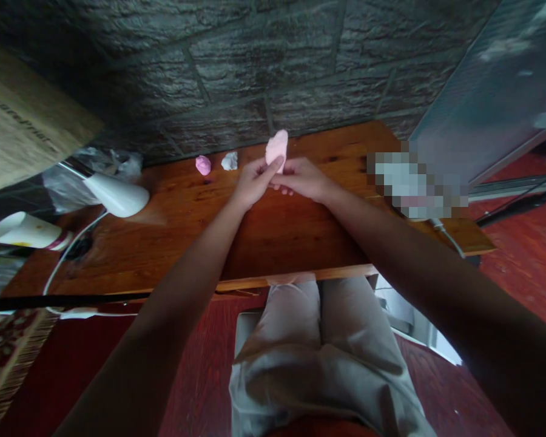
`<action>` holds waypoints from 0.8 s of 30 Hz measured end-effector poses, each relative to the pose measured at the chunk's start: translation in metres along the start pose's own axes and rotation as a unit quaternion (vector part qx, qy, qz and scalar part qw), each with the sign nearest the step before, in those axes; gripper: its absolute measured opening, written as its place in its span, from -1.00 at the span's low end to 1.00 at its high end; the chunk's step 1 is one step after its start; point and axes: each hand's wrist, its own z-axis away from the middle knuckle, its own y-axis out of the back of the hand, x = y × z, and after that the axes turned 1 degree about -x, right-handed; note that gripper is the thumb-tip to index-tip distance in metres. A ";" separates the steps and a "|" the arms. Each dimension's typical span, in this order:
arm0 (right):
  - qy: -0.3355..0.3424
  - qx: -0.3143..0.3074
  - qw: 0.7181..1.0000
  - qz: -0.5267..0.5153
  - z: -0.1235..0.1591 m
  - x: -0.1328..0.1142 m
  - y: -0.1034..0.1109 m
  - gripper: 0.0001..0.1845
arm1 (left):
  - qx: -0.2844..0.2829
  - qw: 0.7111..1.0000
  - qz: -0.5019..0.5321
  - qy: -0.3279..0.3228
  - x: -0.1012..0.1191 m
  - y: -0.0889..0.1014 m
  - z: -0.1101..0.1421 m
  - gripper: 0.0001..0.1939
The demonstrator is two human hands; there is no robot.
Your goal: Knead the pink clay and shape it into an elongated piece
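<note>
A pale pink, flattened piece of modelling clay [276,147] stands up between my two hands, above the far part of the wooden table. My left hand [255,182] pinches its lower end, with the thumb on the near face. From the other side my right hand [304,178] grips the same lower end, its fingers meeting those of the left. Part of the clay is hidden behind the fingers. Left of my hands, a brighter pink lump of clay [203,165] and a white lump [230,161] lie apart near the wall.
On the wooden table [186,243], a white lamp [121,193] with a cable stands at the left, near a paper cup [25,230] and clear plastic bags. A blurred-out object [409,185] with a cable lies at the right. A dark brick wall [236,73] rises behind.
</note>
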 end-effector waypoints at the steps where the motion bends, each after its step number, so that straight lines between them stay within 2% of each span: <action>1: 0.000 -0.002 1.000 0.004 0.001 0.001 0.001 -0.75 | 0.000 1.000 -0.007 -0.011 0.000 0.000 -0.001 -0.56; 5: 0.003 -0.008 1.000 0.017 0.002 0.002 0.003 -0.78 | 0.015 0.998 -0.032 -0.060 0.000 0.002 -0.003 -0.58; 9: -0.001 -0.017 1.000 0.010 -0.001 0.003 0.003 -0.77 | 0.026 0.996 -0.036 -0.080 -0.003 0.002 -0.004 -0.54; 20: 0.014 -0.035 0.999 0.033 -0.001 0.003 0.004 -0.93 | -0.066 0.997 -0.016 -0.045 -0.005 -0.005 -0.003 -0.48; 24: 0.023 -0.043 0.998 0.044 -0.002 0.003 0.002 -0.91 | -0.057 0.997 -0.020 -0.039 -0.006 -0.005 -0.003 -0.46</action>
